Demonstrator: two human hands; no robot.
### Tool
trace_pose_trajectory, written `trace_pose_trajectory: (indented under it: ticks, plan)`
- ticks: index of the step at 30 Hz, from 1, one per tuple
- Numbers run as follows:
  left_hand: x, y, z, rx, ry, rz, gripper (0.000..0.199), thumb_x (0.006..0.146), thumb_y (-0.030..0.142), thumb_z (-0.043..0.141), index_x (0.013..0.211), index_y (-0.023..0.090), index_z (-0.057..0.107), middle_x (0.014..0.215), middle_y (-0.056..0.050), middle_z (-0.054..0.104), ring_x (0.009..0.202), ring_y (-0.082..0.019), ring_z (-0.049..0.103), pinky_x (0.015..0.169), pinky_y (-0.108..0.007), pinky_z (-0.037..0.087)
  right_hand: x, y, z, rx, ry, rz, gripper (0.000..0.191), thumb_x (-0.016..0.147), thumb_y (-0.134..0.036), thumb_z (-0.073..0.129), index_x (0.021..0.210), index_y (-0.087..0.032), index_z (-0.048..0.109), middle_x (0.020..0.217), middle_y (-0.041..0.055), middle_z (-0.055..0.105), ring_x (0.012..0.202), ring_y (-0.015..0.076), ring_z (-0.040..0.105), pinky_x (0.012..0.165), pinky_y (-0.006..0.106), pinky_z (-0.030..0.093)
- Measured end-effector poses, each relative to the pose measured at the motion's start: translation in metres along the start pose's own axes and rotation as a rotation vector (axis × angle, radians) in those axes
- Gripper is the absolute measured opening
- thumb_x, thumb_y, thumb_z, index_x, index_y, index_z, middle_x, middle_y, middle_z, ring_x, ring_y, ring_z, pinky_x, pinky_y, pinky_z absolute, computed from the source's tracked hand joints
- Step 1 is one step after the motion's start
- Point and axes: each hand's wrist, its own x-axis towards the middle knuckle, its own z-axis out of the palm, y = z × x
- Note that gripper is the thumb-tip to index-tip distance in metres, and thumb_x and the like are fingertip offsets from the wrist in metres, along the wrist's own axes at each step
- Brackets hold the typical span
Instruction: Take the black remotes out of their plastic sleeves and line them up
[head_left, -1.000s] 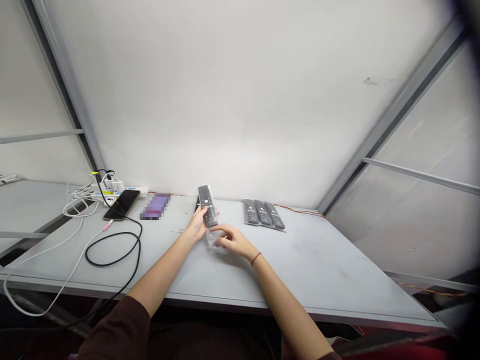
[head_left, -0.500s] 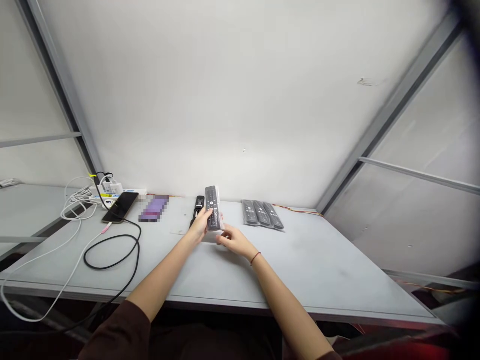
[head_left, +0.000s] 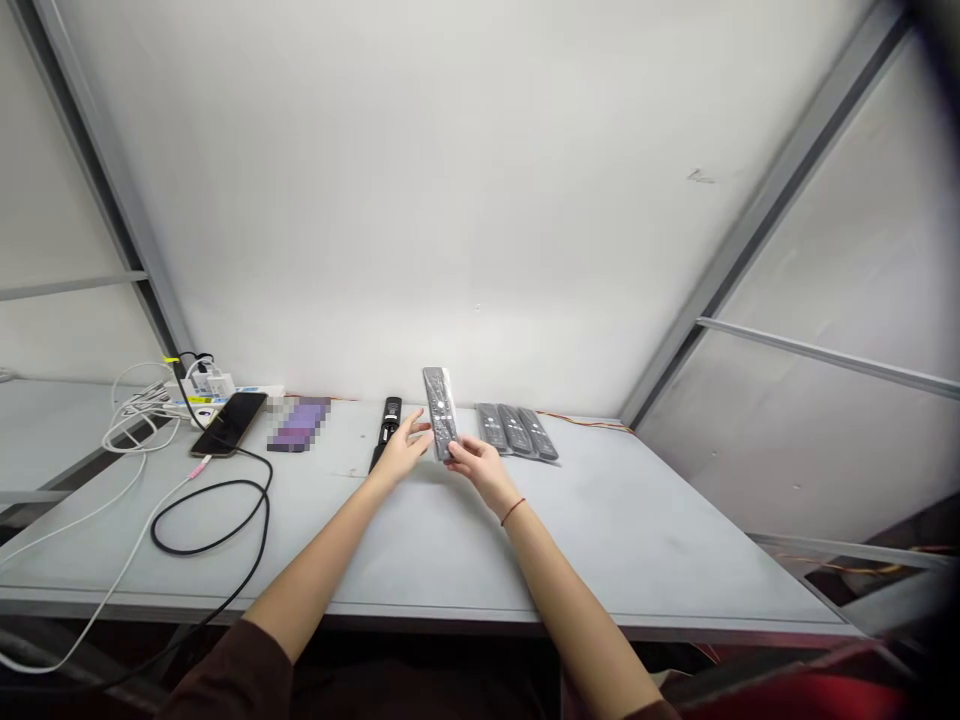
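A dark remote control (head_left: 440, 405) in a clear plastic sleeve is held upright above the table, its button side facing me. My right hand (head_left: 480, 470) pinches its lower end. Just left of it, my left hand (head_left: 405, 447) has its fingers apart and holds nothing. Behind that hand lies another black remote (head_left: 390, 420) with its battery compartment showing; its lower part is partly hidden by the hand. To the right, three sleeved remotes (head_left: 516, 430) lie side by side on the table.
A grey table (head_left: 600, 540) stands against a white wall. At its left are a dark phone (head_left: 229, 424), a blurred purple item (head_left: 300, 425), a power strip (head_left: 255, 391) with tangled white cables (head_left: 139, 415), and a looped black cable (head_left: 210, 485).
The sleeved remote has passed from my left hand to my right and shifted slightly right. My left hand has let go and opened.
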Motion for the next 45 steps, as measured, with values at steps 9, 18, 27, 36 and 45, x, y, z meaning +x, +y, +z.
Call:
trace_pose_trajectory:
  ticks: [9, 18, 27, 36, 45]
  plan:
    - [0.008, 0.005, -0.015, 0.056, 0.172, -0.089, 0.024, 0.078, 0.022, 0.058, 0.101, 0.019, 0.06, 0.104, -0.011, 0.062, 0.087, -0.016, 0.061, 0.072, -0.026, 0.049, 0.02, -0.03, -0.149, -0.093, 0.685, 0.024, 0.013, 0.067, -0.024, 0.064, 0.076, -0.015, 0.061, 0.068, 0.0028, 0.063, 0.059, 0.0116, 0.06, 0.06, 0.024, 0.054]
    - [0.011, -0.005, -0.019, 0.04, 0.169, -0.12, 0.019, 0.072, 0.021, 0.062, 0.092, 0.018, 0.063, 0.094, -0.008, 0.063, 0.077, -0.015, 0.062, 0.068, -0.026, 0.049, 0.007, -0.004, -0.207, -0.255, 0.79, 0.138, 0.003, 0.064, -0.019, 0.06, 0.062, -0.017, 0.059, 0.058, 0.0056, 0.063, 0.05, 0.0148, 0.06, 0.052, 0.025, 0.054]
    - [0.016, -0.007, -0.03, 0.223, 0.248, -0.021, 0.017, 0.071, 0.021, 0.059, 0.086, 0.018, 0.065, 0.081, -0.004, 0.065, 0.067, -0.014, 0.058, 0.067, -0.026, 0.046, 0.009, 0.0, -0.209, -0.674, 0.771, 0.148, 0.027, 0.068, -0.031, 0.055, 0.08, -0.013, 0.07, 0.056, 0.0058, 0.065, 0.058, 0.0218, 0.063, 0.06, 0.032, 0.049]
    - [0.019, -0.009, -0.066, 1.113, 0.389, 0.013, 0.027, 0.076, 0.036, 0.054, 0.095, 0.021, 0.068, 0.11, -0.015, 0.062, 0.108, -0.033, 0.051, 0.09, -0.041, 0.035, 0.005, -0.003, -0.199, -1.052, 0.861, 0.037, 0.033, 0.07, -0.028, 0.051, 0.091, -0.01, 0.069, 0.098, 0.0198, 0.064, 0.101, 0.0325, 0.054, 0.089, 0.043, 0.037]
    - [0.023, -0.015, -0.073, 1.063, 0.39, 0.016, 0.022, 0.079, 0.026, 0.05, 0.089, 0.02, 0.069, 0.106, -0.017, 0.063, 0.105, -0.034, 0.054, 0.092, -0.045, 0.033, 0.0, -0.016, -0.081, -1.19, 0.326, -0.545, 0.021, 0.082, -0.028, 0.047, 0.09, -0.016, 0.062, 0.09, 0.0112, 0.062, 0.089, 0.0242, 0.055, 0.085, 0.038, 0.04]
